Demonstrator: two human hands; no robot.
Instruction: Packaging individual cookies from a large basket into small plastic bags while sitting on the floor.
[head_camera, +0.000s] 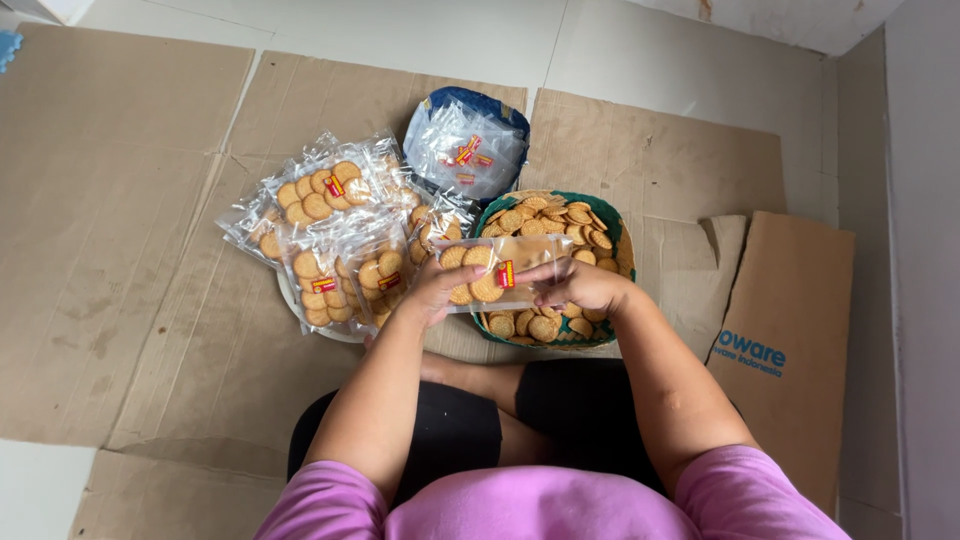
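Note:
Both hands hold a clear plastic bag (497, 272) partly filled with round golden biscuits, level in front of me. My left hand (432, 290) grips its left end, where the biscuits sit. My right hand (575, 283) pinches the right, open end. Under the bag stands a green woven basket (620, 232) full of loose round biscuits.
A pile of filled biscuit bags (335, 235) lies on a white plate (295, 310) to the left. A blue sack of empty clear bags (467, 145) stands behind. Flattened cardboard (130, 220) covers the floor; a folded brown box (790, 330) lies at right.

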